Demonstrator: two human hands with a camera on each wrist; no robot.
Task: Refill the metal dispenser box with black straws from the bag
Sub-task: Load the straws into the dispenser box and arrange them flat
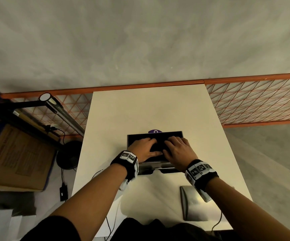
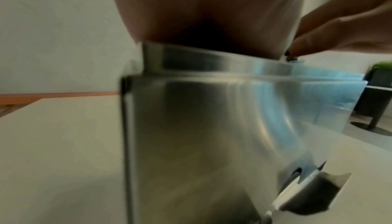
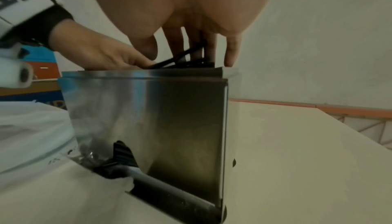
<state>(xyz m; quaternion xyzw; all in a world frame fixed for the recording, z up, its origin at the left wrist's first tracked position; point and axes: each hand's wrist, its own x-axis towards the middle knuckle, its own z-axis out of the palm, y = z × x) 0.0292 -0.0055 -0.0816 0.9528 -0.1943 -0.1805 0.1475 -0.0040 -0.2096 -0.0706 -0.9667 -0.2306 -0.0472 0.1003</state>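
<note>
While both hands, left hand (image 1: 143, 149) and right hand (image 1: 179, 150), press flat-fingered on the black straws (image 1: 158, 145), these fill the open rectangular steel dispenser box (image 1: 155, 168) mid-frame on the white bench (image 1: 140, 110); fingertips stay partly hidden.

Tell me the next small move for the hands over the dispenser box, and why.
Probably press the tilted black straws flat with both hands: left hand and right hand rest on the pile, and some straws poke above the metal dispenser box rim.
</note>
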